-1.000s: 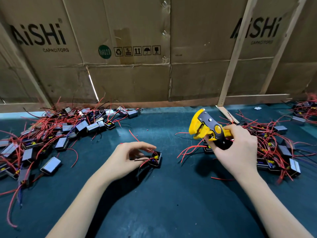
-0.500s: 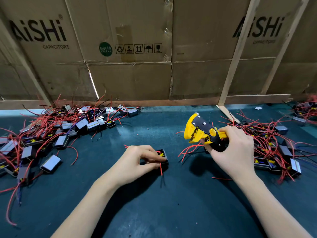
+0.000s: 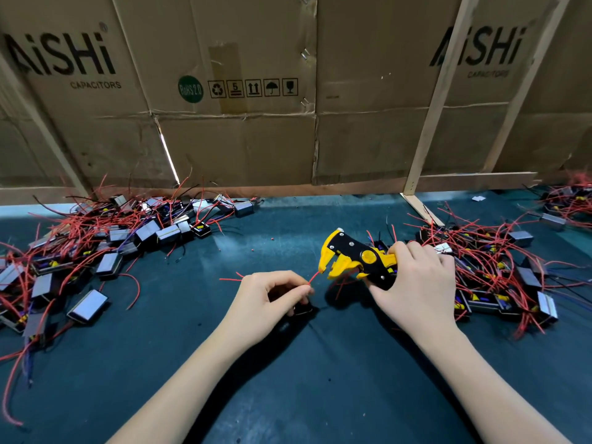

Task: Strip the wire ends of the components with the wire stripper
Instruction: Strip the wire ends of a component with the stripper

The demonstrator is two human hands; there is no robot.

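Observation:
My right hand grips the handles of a yellow and black wire stripper, its jaws pointing left and slightly down. My left hand pinches a thin red wire between thumb and fingers; the wire's tip reaches the stripper's jaws. That wire belongs to a small black component lying on the dark green mat, mostly hidden under my left fingers. Whether the jaws have closed on the wire is too small to tell.
A heap of grey-and-black components with red wires covers the left of the mat. A second heap lies right of my right hand, a third at the far right. Cardboard walls with wooden slats close the back.
My left hand has lifted one red wire off the component and holds it out to the right. My right hand has swung the stripper down and left until its jaws meet the wire's tip.

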